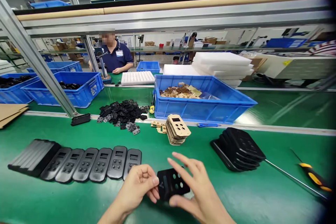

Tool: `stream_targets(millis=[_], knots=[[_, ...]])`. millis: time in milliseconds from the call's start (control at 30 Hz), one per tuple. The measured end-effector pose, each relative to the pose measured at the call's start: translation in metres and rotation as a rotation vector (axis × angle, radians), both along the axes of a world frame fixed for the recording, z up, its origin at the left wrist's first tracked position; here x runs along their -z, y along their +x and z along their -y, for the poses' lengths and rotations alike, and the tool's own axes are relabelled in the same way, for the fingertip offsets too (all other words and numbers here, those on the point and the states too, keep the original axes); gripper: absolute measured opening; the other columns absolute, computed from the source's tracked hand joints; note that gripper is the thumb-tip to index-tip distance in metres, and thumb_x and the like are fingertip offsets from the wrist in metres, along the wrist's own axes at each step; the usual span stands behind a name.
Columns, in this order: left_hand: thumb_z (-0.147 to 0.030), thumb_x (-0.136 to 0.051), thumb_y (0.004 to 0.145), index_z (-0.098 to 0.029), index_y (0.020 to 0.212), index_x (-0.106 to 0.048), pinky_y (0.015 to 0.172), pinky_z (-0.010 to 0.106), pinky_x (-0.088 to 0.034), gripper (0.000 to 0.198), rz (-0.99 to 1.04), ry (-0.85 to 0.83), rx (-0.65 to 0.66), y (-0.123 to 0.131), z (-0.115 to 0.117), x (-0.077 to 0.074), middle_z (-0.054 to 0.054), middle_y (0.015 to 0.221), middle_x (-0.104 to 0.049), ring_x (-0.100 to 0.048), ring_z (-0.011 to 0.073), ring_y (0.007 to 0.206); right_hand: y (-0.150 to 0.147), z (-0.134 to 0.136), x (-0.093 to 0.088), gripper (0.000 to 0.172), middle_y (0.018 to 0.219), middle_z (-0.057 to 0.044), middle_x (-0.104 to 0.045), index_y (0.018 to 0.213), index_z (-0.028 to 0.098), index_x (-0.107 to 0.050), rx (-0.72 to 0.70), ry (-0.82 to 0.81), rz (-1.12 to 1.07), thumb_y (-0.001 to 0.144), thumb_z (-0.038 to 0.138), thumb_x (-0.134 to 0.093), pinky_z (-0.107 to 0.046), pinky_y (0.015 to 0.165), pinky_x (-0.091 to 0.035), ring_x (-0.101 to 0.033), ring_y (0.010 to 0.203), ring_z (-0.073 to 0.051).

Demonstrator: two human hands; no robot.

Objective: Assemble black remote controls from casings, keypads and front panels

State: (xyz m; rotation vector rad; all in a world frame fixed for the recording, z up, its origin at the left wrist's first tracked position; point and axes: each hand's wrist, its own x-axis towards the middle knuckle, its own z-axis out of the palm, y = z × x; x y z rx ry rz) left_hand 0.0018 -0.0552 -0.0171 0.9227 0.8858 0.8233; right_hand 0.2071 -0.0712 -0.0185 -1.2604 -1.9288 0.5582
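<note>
My left hand (143,183) pinches one end of a black plastic faceplate (168,183) between thumb and fingers. Several round holes and a darker window show in the plate. My right hand (195,189) is spread at its other end, fingers apart, somewhat blurred; whether it touches the plate I cannot tell. To the left lies a row of black button covers (99,164) with raised buttons. Ahead stands a stack of tan cut-out sheets (178,129) with matching holes. A pile of black faceplates (238,148) sits to the right.
Small black button pads (122,112) lie heaped beyond the row. A blue bin (204,108) holds tan scraps. A blue cutter (208,125), a screwdriver (313,175) and a metal rod (296,178) lie on the green table. A metal post (39,56) rises at left; a person (115,56) sits opposite.
</note>
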Motion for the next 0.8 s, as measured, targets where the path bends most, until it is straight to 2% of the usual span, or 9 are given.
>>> stream_targets(millis=[67,133,200,267,367,533,600,700,800], knots=[[-0.054,-0.077,0.062,-0.013,0.066,-0.053,0.041,0.016,-0.042,0.047,0.050,-0.025,0.029,0.001,0.002,0.001,0.000,0.048,-0.059,-0.053,0.0073,0.039,-0.005,0.005,0.002,0.081,0.132,-0.009,-0.055,0.134,0.037,-0.048,-0.153,-0.069,0.006,0.060,0.040,-0.082,-0.047,0.093,-0.047,-0.054,0.111,-0.033],[-0.055,-0.078,0.060,-0.013,0.065,-0.053,0.040,0.015,-0.039,0.049,0.135,-0.059,0.048,0.004,0.004,0.001,-0.001,0.048,-0.057,-0.049,0.0053,0.038,-0.014,0.010,0.004,0.079,0.128,-0.008,-0.057,0.134,0.037,-0.048,-0.225,-0.155,-0.103,0.063,0.032,-0.082,-0.039,0.094,-0.047,-0.055,0.113,-0.030],[-0.053,-0.078,0.062,-0.012,0.065,-0.054,0.039,0.014,-0.036,0.048,0.217,-0.088,0.058,0.008,0.008,-0.001,0.000,0.054,-0.058,-0.046,0.0032,0.039,-0.024,0.013,0.008,0.073,0.124,-0.006,-0.060,0.129,0.038,-0.053,-0.224,-0.193,-0.244,0.063,0.026,-0.082,-0.034,0.094,-0.048,-0.057,0.111,-0.028],[-0.048,-0.077,0.066,-0.011,0.068,-0.056,0.038,0.013,-0.035,0.042,0.268,-0.104,0.069,0.010,0.011,-0.004,0.001,0.059,-0.059,-0.045,0.0023,0.041,-0.033,0.016,0.013,0.068,0.119,-0.007,-0.061,0.124,0.036,-0.058,-0.195,-0.194,-0.367,0.061,0.029,-0.083,-0.035,0.093,-0.048,-0.059,0.109,-0.028],[-0.042,-0.074,0.072,-0.013,0.074,-0.056,0.038,0.012,-0.036,0.034,0.310,-0.142,0.078,0.011,0.014,-0.007,-0.001,0.058,-0.056,-0.047,0.0038,0.044,-0.038,0.019,0.020,0.062,0.118,-0.010,-0.062,0.118,0.032,-0.064,-0.109,-0.222,-0.562,0.059,0.047,-0.081,-0.039,0.091,-0.049,-0.059,0.108,-0.031],[-0.040,-0.070,0.077,-0.018,0.075,-0.047,0.031,0.009,-0.028,0.032,0.302,-0.195,0.074,0.003,0.011,0.000,-0.004,0.049,-0.056,-0.037,0.0013,0.032,-0.015,0.015,0.022,0.074,0.124,-0.010,-0.063,0.118,0.033,-0.062,0.125,-0.330,-1.070,0.054,0.067,-0.073,-0.041,0.083,-0.054,-0.061,0.107,-0.031],[-0.043,-0.070,0.076,-0.019,0.075,-0.044,0.030,0.010,-0.030,0.035,0.246,-0.180,0.077,-0.001,0.007,0.005,-0.004,0.046,-0.057,-0.039,0.0023,0.029,0.002,0.008,0.019,0.068,0.125,-0.008,-0.063,0.117,0.034,-0.061,0.295,-0.279,-1.218,0.060,0.070,-0.066,-0.040,0.084,-0.055,-0.058,0.114,-0.029],[-0.046,-0.068,0.076,-0.020,0.075,-0.041,0.039,0.014,-0.043,0.038,0.095,-0.103,0.022,-0.006,-0.005,0.007,-0.001,0.050,-0.061,-0.055,0.0083,0.038,0.024,-0.004,0.011,0.051,0.134,0.000,-0.056,0.111,0.034,-0.063,0.545,-0.122,-1.291,0.076,0.069,-0.053,-0.040,0.094,-0.051,-0.046,0.127,-0.023],[-0.043,-0.057,0.084,-0.018,0.081,-0.047,0.058,0.025,-0.055,0.027,-0.164,0.141,-0.036,-0.008,-0.021,0.004,0.006,0.072,-0.068,-0.068,0.0160,0.063,0.037,-0.009,0.005,0.038,0.141,0.006,-0.047,0.109,0.035,-0.063,0.646,0.043,-1.281,0.084,0.060,-0.050,-0.041,0.106,-0.042,-0.036,0.135,-0.019]])
